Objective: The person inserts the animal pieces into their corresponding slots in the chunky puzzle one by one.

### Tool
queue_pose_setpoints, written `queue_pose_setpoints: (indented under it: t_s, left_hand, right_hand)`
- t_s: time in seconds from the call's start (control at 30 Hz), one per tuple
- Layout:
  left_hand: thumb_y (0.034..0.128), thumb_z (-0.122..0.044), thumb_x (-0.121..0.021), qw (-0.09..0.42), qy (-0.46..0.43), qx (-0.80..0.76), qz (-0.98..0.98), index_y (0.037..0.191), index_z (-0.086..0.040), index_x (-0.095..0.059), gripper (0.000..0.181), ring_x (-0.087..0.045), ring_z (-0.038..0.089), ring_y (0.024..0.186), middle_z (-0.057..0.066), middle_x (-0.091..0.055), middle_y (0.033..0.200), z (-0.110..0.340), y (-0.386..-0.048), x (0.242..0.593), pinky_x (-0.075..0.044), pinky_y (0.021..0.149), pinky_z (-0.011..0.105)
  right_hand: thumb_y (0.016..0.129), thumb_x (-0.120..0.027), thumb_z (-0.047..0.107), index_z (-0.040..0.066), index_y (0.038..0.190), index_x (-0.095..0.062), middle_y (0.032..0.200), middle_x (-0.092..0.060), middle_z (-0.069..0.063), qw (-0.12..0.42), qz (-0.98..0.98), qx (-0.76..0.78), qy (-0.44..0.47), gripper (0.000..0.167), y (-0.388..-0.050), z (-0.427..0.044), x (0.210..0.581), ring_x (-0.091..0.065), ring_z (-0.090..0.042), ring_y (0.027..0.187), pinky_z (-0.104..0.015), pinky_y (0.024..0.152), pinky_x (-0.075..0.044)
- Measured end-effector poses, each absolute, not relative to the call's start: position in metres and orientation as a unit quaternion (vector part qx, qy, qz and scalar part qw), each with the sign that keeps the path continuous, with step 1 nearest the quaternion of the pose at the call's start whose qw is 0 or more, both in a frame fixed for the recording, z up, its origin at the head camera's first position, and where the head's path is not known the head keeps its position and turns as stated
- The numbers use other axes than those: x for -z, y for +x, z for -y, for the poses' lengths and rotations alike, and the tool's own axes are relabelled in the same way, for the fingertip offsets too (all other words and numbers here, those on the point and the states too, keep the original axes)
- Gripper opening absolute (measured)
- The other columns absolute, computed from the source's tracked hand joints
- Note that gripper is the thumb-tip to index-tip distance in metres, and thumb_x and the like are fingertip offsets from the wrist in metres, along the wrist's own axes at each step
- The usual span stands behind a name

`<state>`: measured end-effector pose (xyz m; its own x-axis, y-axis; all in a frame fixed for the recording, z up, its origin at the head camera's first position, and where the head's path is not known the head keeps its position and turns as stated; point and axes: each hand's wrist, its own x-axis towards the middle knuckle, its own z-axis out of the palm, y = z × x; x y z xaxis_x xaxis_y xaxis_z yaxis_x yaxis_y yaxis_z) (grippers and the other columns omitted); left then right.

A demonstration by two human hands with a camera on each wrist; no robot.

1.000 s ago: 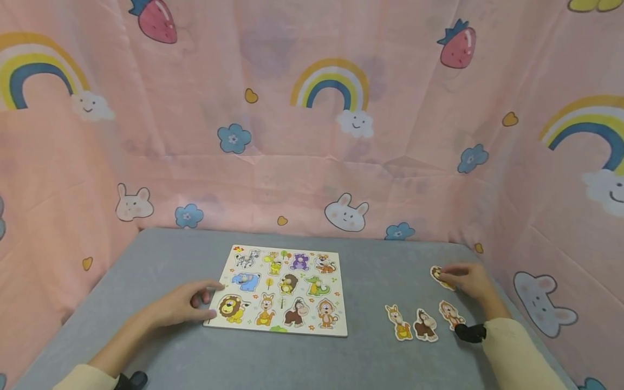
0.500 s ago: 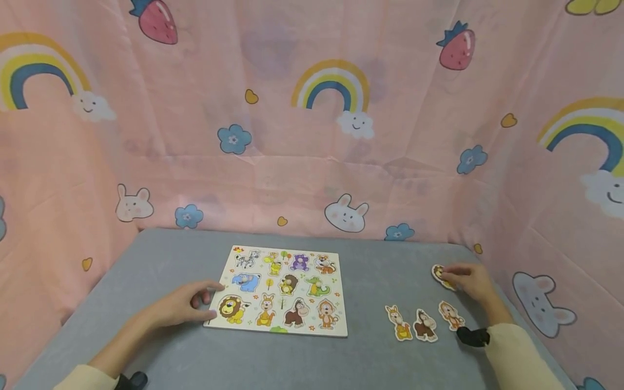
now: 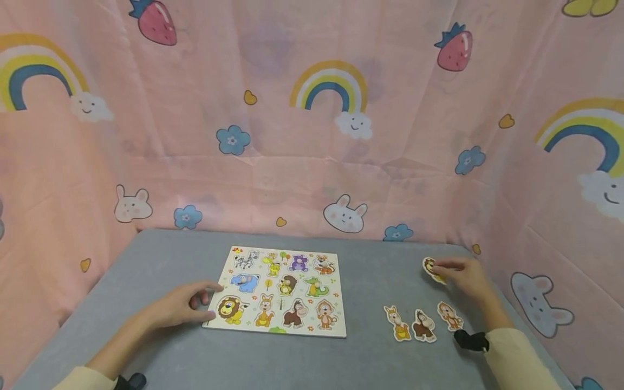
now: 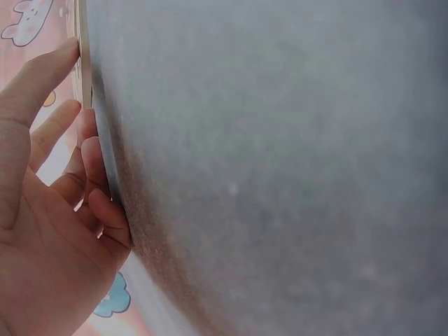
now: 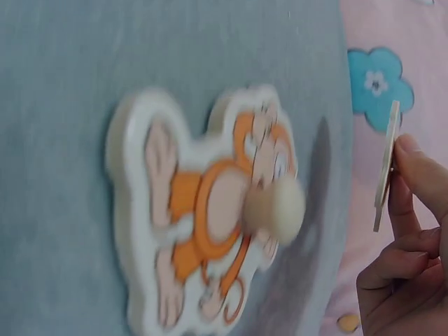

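My right hand [image 3: 465, 279] pinches a lion puzzle piece [image 3: 429, 268] between thumb and fingers at the right of the table. In the right wrist view the lion piece [image 5: 386, 168] is held edge-on, clear of the table surface. My left hand [image 3: 180, 305] rests its thumb and fingertips at the left edge of a wooden animal puzzle board [image 3: 304, 328]; other fingers bend loosely. Nearer me than the lion lie a kangaroo piece [image 3: 397, 324], a gorilla piece [image 3: 424, 326] and a monkey piece [image 3: 449, 316]. A round knob [image 5: 283, 210] stands up from the monkey.
A grey cloth-covered table [image 3: 205, 363] carries the board and pieces. Behind it and along both sides hangs a pink patterned curtain [image 3: 273, 184]. The right sleeve [image 3: 519, 357] and a black wrist strap [image 3: 470, 340] are close beside the monkey piece.
My right hand has raised the lion piece and moved it slightly left and away from me. The left hand, the board and the other pieces keep their places.
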<state>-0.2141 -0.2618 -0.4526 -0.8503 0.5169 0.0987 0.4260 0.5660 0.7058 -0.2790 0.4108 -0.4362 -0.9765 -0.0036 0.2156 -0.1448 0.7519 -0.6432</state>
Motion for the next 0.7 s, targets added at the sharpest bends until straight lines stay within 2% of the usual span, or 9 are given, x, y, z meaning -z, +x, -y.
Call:
queue_pose_setpoints:
  t_s: [0.17,0.3,0.57,0.7]
  left_hand:
    - [0.0872,-0.025,-0.083,0.056,0.269,-0.38,-0.883,0.13,-0.003,-0.061,0.052,-0.046,0.011,0.073,0.001,-0.052,0.091,0.263,-0.215,0.455,-0.038,0.065,0.029]
    - [0.0868,-0.025,-0.083,0.058,0.264,-0.382,-0.884,0.13,-0.003,-0.061,0.053,-0.046,0.011,0.074,0.002,-0.051,0.091,0.262,-0.215,0.455,-0.038,0.066,0.029]
    - [0.0869,-0.025,-0.083,0.062,0.262,-0.381,-0.884,0.13,-0.002,-0.061,0.054,-0.046,0.012,0.074,0.001,-0.051,0.091,0.262,-0.215,0.454,-0.038,0.066,0.029]
    - [0.0865,-0.024,-0.083,0.062,0.261,-0.383,-0.884,0.13,-0.001,-0.061,0.053,-0.047,0.012,0.074,0.002,-0.052,0.091,0.261,-0.214,0.452,-0.039,0.065,0.029]
  right_hand:
    - [0.094,-0.076,0.028,0.001,0.109,-0.077,0.105,-0.073,-0.012,0.1,0.922,-0.367,0.077,0.031,-0.285,-0.395,0.433,-0.063,-0.014,0.087,-0.03,0.07,-0.049]
    - [0.095,-0.076,0.022,-0.001,0.109,-0.076,0.102,-0.073,-0.013,0.094,0.912,-0.384,0.106,0.027,-0.288,-0.382,0.431,-0.065,-0.016,0.084,-0.03,0.068,-0.051]
    - [0.096,-0.075,0.027,0.003,0.11,-0.077,0.106,-0.073,-0.01,0.095,0.907,-0.395,0.112,0.028,-0.29,-0.355,0.425,-0.064,-0.023,0.096,-0.034,0.077,-0.05]
    - [0.095,-0.075,0.025,0.003,0.109,-0.077,0.105,-0.073,-0.01,0.099,0.9,-0.405,0.13,0.026,-0.293,-0.342,0.425,-0.065,-0.021,0.096,-0.033,0.08,-0.05]
